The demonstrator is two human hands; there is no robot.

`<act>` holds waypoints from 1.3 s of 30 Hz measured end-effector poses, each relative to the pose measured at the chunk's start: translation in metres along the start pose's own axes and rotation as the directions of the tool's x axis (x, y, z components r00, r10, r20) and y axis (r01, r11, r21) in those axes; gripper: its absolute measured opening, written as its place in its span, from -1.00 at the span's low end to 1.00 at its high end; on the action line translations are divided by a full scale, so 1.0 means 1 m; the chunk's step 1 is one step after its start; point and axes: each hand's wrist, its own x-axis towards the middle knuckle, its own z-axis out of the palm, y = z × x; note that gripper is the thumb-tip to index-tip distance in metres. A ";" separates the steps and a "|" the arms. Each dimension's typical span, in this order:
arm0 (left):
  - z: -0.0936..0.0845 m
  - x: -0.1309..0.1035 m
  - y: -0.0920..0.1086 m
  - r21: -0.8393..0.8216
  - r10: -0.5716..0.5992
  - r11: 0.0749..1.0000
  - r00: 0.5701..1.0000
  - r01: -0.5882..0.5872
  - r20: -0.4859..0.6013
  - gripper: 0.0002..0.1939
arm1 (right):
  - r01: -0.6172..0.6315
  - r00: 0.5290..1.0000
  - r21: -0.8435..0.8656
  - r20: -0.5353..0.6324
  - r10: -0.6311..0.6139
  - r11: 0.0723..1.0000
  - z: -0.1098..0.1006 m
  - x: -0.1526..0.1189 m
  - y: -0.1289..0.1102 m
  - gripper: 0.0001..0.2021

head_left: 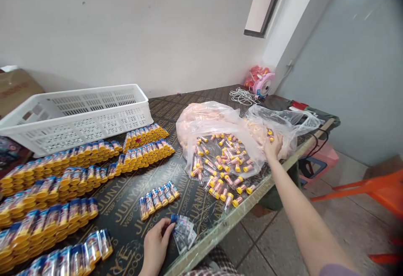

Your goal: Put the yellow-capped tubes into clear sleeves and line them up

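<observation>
L hand (156, 242) pinches stack of small packets (184, 232) at surface (189, 99) edge; R hand (273, 145) grips plastic bag (217, 120) — risk: tug spills yellow-capped tubes (226, 164) off edge.

Left hand (156, 242): low and near the body, palm down, fingers bent, fingertips (168, 229) pinched together. Right arm (302, 213): bare, stretched far forward and fully extended. Right hand (273, 145): back facing up, fingers curled and partly hidden.

White wall (126, 24), grey partition (355, 66), tiled floor (267, 238), orange chair (374, 190), dark table (132, 208).
</observation>
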 end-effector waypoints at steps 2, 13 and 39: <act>0.002 0.000 -0.001 0.008 -0.010 1.000 1.000 0.010 -0.010 -0.69 | 0.084 0.994 -0.049 0.070 -0.080 0.995 0.012 -0.020 -0.012 -0.62; -0.010 0.004 0.009 -0.495 -0.199 0.860 0.975 0.126 -0.096 -0.62 | 0.333 0.839 -0.205 0.509 -0.191 0.920 0.070 -0.094 -0.055 -0.85; -0.046 0.030 0.029 -0.968 -0.623 0.151 0.779 0.203 0.066 -0.71 | -0.104 0.699 0.753 0.520 -0.491 0.650 -0.037 -0.270 -0.184 -0.82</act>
